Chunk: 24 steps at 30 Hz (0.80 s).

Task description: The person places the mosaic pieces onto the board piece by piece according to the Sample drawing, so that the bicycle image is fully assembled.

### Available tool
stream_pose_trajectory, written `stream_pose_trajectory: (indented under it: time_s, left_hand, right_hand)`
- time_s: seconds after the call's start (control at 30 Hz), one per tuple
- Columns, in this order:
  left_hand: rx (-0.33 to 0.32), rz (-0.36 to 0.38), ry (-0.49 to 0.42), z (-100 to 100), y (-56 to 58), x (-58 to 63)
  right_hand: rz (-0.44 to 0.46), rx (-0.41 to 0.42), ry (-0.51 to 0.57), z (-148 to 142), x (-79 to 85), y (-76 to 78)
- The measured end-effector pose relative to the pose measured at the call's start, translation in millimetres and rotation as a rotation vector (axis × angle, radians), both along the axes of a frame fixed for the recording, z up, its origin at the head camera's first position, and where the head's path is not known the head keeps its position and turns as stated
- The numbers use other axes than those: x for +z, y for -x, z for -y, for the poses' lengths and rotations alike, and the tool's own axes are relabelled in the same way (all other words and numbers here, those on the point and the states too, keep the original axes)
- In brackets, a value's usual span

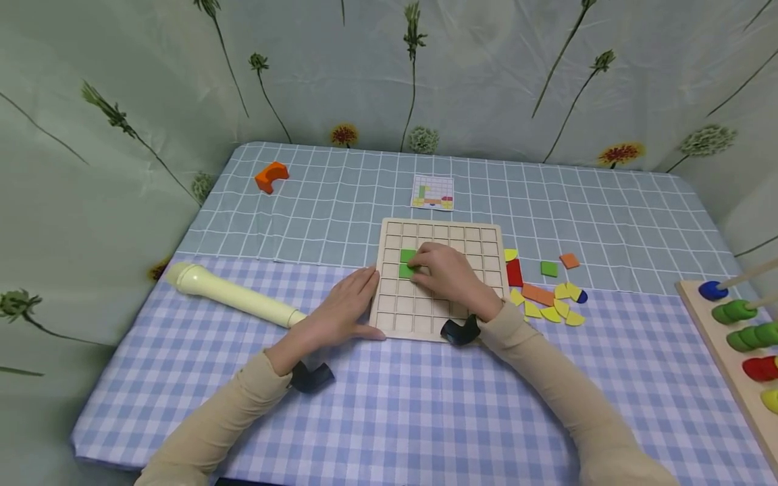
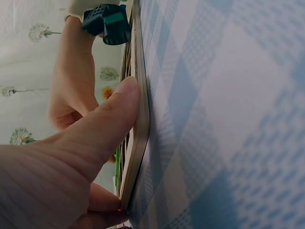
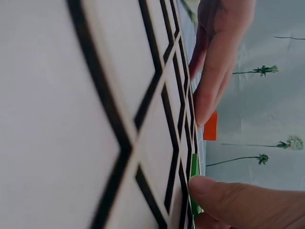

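A square wooden grid board (image 1: 401, 324) lies flat in the middle of the table. Two green square tiles (image 1: 406, 271) sit one above the other in cells on its left half. My right hand (image 1: 446, 270) is over the board, thumb and fingertips pinching at the green tiles' right side; in the right wrist view the thumb touches a green tile (image 3: 194, 164). How firmly it holds is hidden. Against the board's left edge lies my left hand (image 1: 346, 304), fingers extended. Its thumb (image 2: 114, 112) presses the near edge at the lower left corner.
Right of the board lie yellow quarter-round pieces (image 1: 550, 314), a red piece (image 1: 514, 273), orange pieces (image 1: 538, 294) and a green square (image 1: 549, 268). Behind stands a pattern card (image 1: 433, 192). A cream microphone-shaped toy (image 1: 237, 295), an orange arch block (image 1: 271, 176) and a bead rack (image 1: 705, 317) flank it.
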<state>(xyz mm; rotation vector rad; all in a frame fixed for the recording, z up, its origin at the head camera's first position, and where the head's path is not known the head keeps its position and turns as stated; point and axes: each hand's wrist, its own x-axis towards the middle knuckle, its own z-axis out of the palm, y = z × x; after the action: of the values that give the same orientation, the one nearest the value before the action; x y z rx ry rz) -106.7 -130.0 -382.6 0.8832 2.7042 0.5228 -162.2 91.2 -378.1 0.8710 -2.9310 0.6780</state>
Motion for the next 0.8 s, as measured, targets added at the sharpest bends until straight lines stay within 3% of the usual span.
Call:
stream_pose_trajectory:
  time_s: [0.23,0.8]
  left_hand:
    - [0.007,0.007,-0.008,1,-0.9,1.2]
    - [-0.007,0.038,0.004,1,0.6,3.4]
  right_hand:
    - [-0.014,-0.022,0.030,-15,5.9,-3.5]
    - [-0.065,-0.188,0.037,-106,12.2,-12.2]
